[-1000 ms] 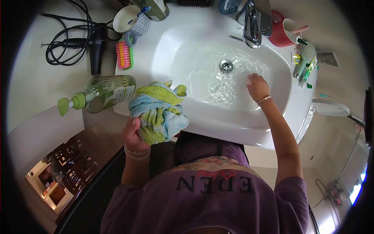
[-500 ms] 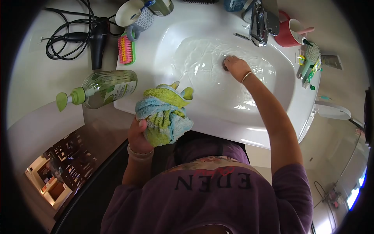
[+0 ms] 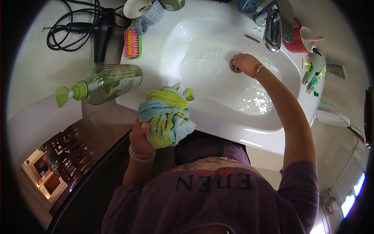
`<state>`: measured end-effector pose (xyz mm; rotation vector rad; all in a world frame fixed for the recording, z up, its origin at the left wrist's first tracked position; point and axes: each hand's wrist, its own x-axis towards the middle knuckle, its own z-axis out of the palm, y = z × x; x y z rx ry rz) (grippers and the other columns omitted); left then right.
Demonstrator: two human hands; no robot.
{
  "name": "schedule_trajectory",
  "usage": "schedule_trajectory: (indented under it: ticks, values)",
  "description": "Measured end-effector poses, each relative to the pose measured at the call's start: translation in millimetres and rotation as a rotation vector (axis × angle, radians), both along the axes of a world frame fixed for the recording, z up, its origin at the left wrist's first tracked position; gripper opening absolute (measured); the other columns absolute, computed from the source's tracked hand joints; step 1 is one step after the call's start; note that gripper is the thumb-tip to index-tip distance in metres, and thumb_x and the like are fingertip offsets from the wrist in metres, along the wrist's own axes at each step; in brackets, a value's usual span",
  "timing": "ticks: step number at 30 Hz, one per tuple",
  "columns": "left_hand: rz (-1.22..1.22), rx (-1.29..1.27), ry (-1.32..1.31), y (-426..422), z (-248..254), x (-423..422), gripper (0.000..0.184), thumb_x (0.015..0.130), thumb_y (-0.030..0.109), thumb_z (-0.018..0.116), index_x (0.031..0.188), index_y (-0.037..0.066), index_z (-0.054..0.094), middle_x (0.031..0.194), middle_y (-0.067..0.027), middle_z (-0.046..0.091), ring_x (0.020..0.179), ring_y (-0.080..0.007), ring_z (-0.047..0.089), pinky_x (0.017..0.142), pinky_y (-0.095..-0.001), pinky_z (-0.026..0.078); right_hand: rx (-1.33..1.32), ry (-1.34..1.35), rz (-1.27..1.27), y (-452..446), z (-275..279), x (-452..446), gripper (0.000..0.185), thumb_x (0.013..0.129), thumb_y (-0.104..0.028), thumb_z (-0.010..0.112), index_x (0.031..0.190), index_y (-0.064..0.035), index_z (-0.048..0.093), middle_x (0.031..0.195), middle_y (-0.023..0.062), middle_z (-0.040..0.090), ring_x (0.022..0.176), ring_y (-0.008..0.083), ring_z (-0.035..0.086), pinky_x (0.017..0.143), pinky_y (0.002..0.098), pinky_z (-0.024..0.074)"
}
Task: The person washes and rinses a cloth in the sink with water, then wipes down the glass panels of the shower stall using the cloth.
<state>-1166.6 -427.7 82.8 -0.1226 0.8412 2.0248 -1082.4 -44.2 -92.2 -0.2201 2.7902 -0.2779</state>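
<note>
My left hand is closed around a bunched green and light-blue towel, held in front of the sink's near edge. In the white sink shallow water lies over the bottom. My right hand reaches down to the round metal drain, its fingers curled over the right side of it. The fingertips are partly hidden, so whatever they grip does not show clearly. Above the hand stands the chrome faucet.
A pump bottle lies on its side at left, near a pink-bristled brush, a patterned mug and a black hair dryer with coiled cord. On the right rim are a red mug and a hairbrush.
The view has shifted, so the sink appears farther right. More of the drain shows beside my right hand, and the water surface looks calmer on the left. My left hand still holds the towel.
</note>
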Motion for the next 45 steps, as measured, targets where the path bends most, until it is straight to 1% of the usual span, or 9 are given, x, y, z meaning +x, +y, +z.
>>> schedule_trajectory:
  ticks: [7,11,16,22,26,29,31,34,45]
  values:
    - [-0.024,0.018,0.062,5,1,-7,0.056,0.079,0.020,0.064,0.124,-0.005,0.042,0.120,-0.0174,0.053,0.109,-0.0292,0.054,0.094,-0.0417,0.043,-0.168,0.104,-0.385,9,51,27,0.022,0.075,-0.004,0.060,0.097,-0.0047,0.060,0.101,0.0100,0.058,0.095,0.0261,0.057,0.081,0.0346,0.0475]
    - [-0.071,-0.022,0.152,7,-6,-16,0.057,0.080,0.027,0.062,0.124,-0.004,0.043,0.124,-0.0170,0.051,0.112,-0.0298,0.052,0.096,-0.0433,0.041,-0.389,0.034,-0.772,23,128,55,0.018,0.078,-0.010,0.061,0.094,-0.0026,0.062,0.085,0.0108,0.065,0.076,0.0225,0.063,0.075,0.0307,0.0481]
    - [-0.043,0.204,0.120,27,-36,-40,0.062,0.086,0.044,0.047,0.133,0.004,0.038,0.135,-0.0142,0.042,0.124,-0.0316,0.040,0.104,-0.0487,0.030,-1.117,0.453,-1.148,20,202,60,0.015,0.083,-0.008,0.058,0.095,0.0013,0.059,0.084,0.0088,0.065,0.078,0.0207,0.064,0.074,0.0310,0.0494]
    - [-0.168,0.445,-0.061,85,-49,-51,0.062,0.087,0.043,0.051,0.133,0.004,0.037,0.135,-0.0143,0.042,0.124,-0.0310,0.040,0.104,-0.0478,0.031,-1.766,0.597,-1.122,6,199,30,0.018,0.085,-0.004,0.054,0.101,0.0013,0.049,0.091,0.0143,0.061,0.084,0.0278,0.064,0.077,0.0349,0.0516]
    - [-0.245,0.382,-0.103,112,-62,-52,0.058,0.087,0.031,0.051,0.133,0.000,0.034,0.131,-0.0161,0.045,0.121,-0.0317,0.043,0.102,-0.0470,0.035,-1.777,0.629,-1.067,17,209,31,0.023,0.084,-0.008,0.056,0.102,0.0037,0.047,0.094,0.0159,0.061,0.083,0.0270,0.064,0.076,0.0342,0.0509]
    - [-0.334,0.159,-0.188,140,-75,-51,0.050,0.085,0.024,0.051,0.128,0.000,0.041,0.123,-0.0152,0.052,0.113,-0.0304,0.051,0.096,-0.0461,0.041,-1.786,0.495,-0.967,36,227,31,0.024,0.090,-0.016,0.051,0.108,-0.0003,0.052,0.097,0.0077,0.061,0.092,0.0256,0.062,0.082,0.0334,0.0477]
    - [-0.412,0.053,-0.188,171,-74,-40,0.044,0.082,0.019,0.053,0.120,-0.001,0.048,0.109,-0.0138,0.060,0.101,-0.0273,0.058,0.089,-0.0425,0.047,-1.572,0.468,-1.044,24,241,33,0.038,0.084,-0.030,0.058,0.113,-0.0051,0.053,0.118,0.0154,0.054,0.109,0.0284,0.054,0.094,0.0428,0.0396]
    - [-0.592,-0.013,-0.192,217,-86,-29,0.039,0.080,0.018,0.055,0.115,-0.001,0.052,0.102,-0.0127,0.062,0.093,-0.0255,0.061,0.085,-0.0401,0.049,-1.548,0.622,-1.050,15,230,46,0.032,0.084,-0.012,0.058,0.110,0.0036,0.048,0.095,0.0145,0.062,0.085,0.0235,0.064,0.077,0.0310,0.0496]
    - [-0.927,-0.207,0.284,340,-81,17,0.033,0.077,0.020,0.069,0.104,0.003,0.060,0.093,-0.0072,0.064,0.080,-0.0165,0.063,0.073,-0.0308,0.052,-1.455,0.326,-1.663,-15,79,118,0.037,0.087,-0.028,0.055,0.117,-0.0060,0.051,0.110,0.0085,0.057,0.100,0.0182,0.055,0.082,0.0317,0.0438]
